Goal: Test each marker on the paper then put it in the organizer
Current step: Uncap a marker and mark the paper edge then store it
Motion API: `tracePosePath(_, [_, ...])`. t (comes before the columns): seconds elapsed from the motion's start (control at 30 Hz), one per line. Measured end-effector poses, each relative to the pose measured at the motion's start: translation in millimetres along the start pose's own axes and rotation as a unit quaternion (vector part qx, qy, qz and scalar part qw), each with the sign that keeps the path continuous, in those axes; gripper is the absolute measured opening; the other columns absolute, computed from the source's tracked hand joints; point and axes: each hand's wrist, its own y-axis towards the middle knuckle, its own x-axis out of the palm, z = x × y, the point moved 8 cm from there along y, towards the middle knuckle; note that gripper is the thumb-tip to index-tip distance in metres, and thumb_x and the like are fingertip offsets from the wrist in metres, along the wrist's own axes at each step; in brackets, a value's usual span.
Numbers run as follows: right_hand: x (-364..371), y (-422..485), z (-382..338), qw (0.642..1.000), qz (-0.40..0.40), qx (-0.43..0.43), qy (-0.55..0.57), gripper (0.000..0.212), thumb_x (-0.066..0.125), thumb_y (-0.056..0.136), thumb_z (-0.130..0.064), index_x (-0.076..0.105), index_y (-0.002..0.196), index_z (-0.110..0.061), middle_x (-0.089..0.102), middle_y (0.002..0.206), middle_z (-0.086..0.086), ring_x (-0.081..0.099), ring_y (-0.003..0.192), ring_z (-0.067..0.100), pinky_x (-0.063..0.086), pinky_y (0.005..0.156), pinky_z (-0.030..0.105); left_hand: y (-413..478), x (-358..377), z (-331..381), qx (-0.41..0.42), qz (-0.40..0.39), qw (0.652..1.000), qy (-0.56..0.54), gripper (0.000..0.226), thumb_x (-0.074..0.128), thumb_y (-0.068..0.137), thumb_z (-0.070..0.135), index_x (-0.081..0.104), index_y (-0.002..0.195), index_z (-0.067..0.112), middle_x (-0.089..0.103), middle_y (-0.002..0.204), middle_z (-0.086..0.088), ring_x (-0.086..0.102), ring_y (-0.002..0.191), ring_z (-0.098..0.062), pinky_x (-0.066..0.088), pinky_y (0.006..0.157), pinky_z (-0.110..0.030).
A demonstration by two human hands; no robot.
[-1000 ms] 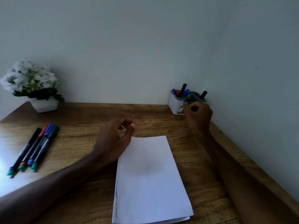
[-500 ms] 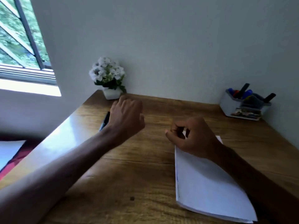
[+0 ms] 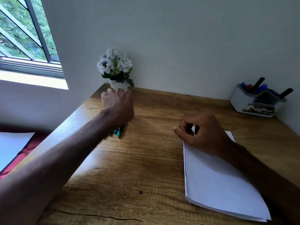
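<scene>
My left hand [image 3: 118, 108] reaches out over the loose markers [image 3: 118, 132] on the desk's left side and covers most of them; only their teal ends show below my wrist. I cannot tell whether the fingers grip one. My right hand [image 3: 202, 133] rests loosely curled on the top edge of the white paper [image 3: 217, 181], holding nothing. The white and grey organizer [image 3: 241, 101] stands at the back right corner with several markers standing in it.
A white pot of white flowers [image 3: 117, 69] stands at the back, just beyond my left hand. The wooden desk [image 3: 142, 168] ends at a wall on the right and behind. A window is at upper left; a red surface with a white sheet [image 3: 11, 146] lies beyond the left edge.
The view has swung left. My left hand moved from beside the paper out over the loose markers. My right hand drew back from the organizer onto the paper.
</scene>
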Motion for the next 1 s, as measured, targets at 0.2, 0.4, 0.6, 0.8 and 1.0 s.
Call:
tracePosePath(0.2, [-2.0,0.3,-0.6,1.000,-0.003,0.010,0.002,0.030,0.078,0.087,-0.022,0.063,0.061,-0.019,0.063,0.057,-0.011,0.058,0.052,0.010,0.040,0.055,0.014,-2.1,-0.1,6.2,0.010,0.022,1.000,-0.013,0.020,0.069,0.094,0.020,0.062,0.107,0.008,0.050,0.092,-0.008,0.045,0.088,-0.023,0.037,0.076,-0.037])
tracePosePath(0.4, [-4.7,0.4,-1.0,1.000,-0.001,0.019,0.006,0.031,0.079,0.086,-0.021,0.062,0.060,-0.020,0.061,0.056,-0.013,0.057,0.052,0.007,0.036,0.054,0.009,-2.6,8.8,12.4,0.025,-0.007,0.999,-0.045,0.020,0.073,0.091,0.023,0.058,0.089,0.011,0.048,0.075,-0.001,0.053,0.079,-0.023,0.042,0.067,-0.036])
tracePosePath(0.6, [-23.9,0.0,5.8,0.995,0.077,0.065,0.008,0.031,0.076,0.089,-0.020,0.062,0.062,-0.019,0.061,0.056,-0.008,0.057,0.051,0.013,0.039,0.049,0.013,-0.9,21.0,29.9,0.070,-0.041,0.984,-0.160,0.030,0.076,0.085,0.032,0.057,0.070,0.014,0.060,0.070,0.000,0.051,0.057,-0.014,0.040,0.053,-0.030])
tracePosePath(0.8, [-39.3,-0.8,21.1,0.969,0.117,0.174,0.133,0.036,0.062,0.099,-0.027,0.072,0.069,-0.010,0.070,0.061,0.001,0.065,0.052,0.013,0.049,0.050,0.021,-8.9,21.1,56.8,0.100,-0.136,0.870,-0.463,0.032,0.071,0.092,0.042,0.078,0.076,0.015,0.072,0.070,-0.005,0.060,0.059,-0.008,0.049,0.061,-0.019])
tracePosePath(1.0, [-20.3,-7.3,30.2,0.886,0.029,0.332,0.322,0.040,0.057,0.099,-0.039,0.077,0.097,-0.004,0.079,0.084,0.013,0.075,0.070,0.031,0.055,0.050,0.031,-40.4,13.3,90.5,0.141,-0.144,0.804,-0.560,0.024,0.069,0.090,0.044,0.079,0.093,0.022,0.077,0.082,0.001,0.071,0.078,-0.019,0.054,0.069,-0.026])
